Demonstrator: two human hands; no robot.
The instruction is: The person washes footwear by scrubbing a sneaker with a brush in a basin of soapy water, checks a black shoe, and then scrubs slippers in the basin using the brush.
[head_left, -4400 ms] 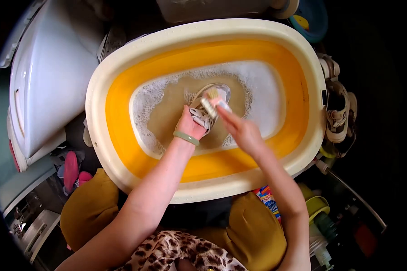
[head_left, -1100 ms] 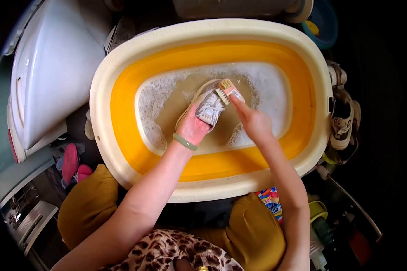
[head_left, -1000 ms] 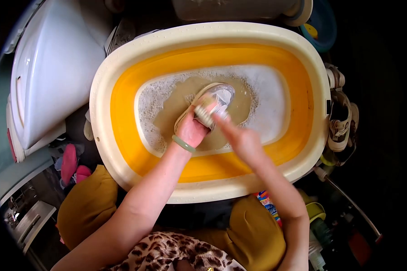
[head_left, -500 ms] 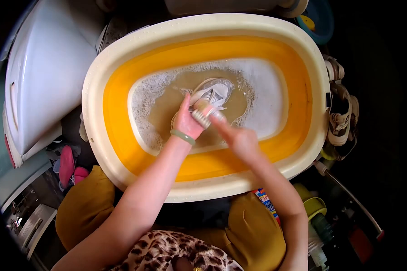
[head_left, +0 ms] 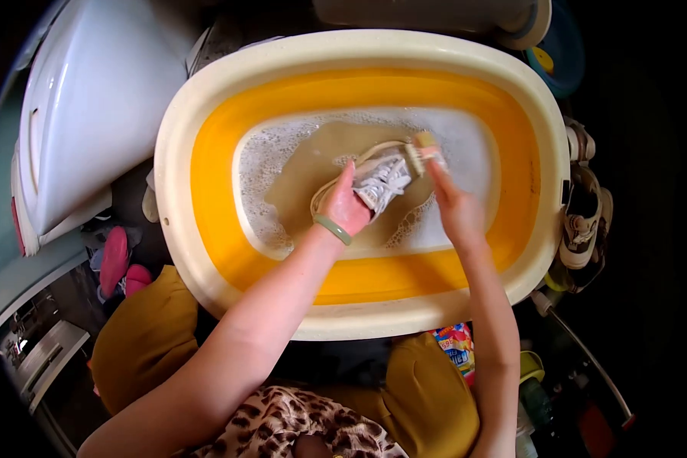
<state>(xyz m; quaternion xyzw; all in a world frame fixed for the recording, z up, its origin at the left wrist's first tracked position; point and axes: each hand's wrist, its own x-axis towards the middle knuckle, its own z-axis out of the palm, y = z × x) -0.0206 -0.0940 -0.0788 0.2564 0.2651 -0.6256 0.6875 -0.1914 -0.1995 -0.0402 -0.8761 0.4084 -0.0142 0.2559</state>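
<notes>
Inside the washtub's cream rim (head_left: 177,153), sudsy water (head_left: 477,153) lay open at nine and three o'clock; centrally, the left hand (head_left: 346,208), thumb toward twelve, gripped a lace-up sneaker (head_left: 388,180); the right hand (head_left: 459,210), angled toward eleven, clasped a scrub brush (head_left: 417,157).

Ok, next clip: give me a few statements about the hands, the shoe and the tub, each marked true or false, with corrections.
1. The right hand holds a brush. True.
2. The left hand is empty. False: it holds a shoe.
3. A green bangle circles the right wrist. False: it is on the left wrist.
4. Foam shows inside the tub. True.
5. The tub's inner wall is blue. False: it is orange-yellow.
</notes>
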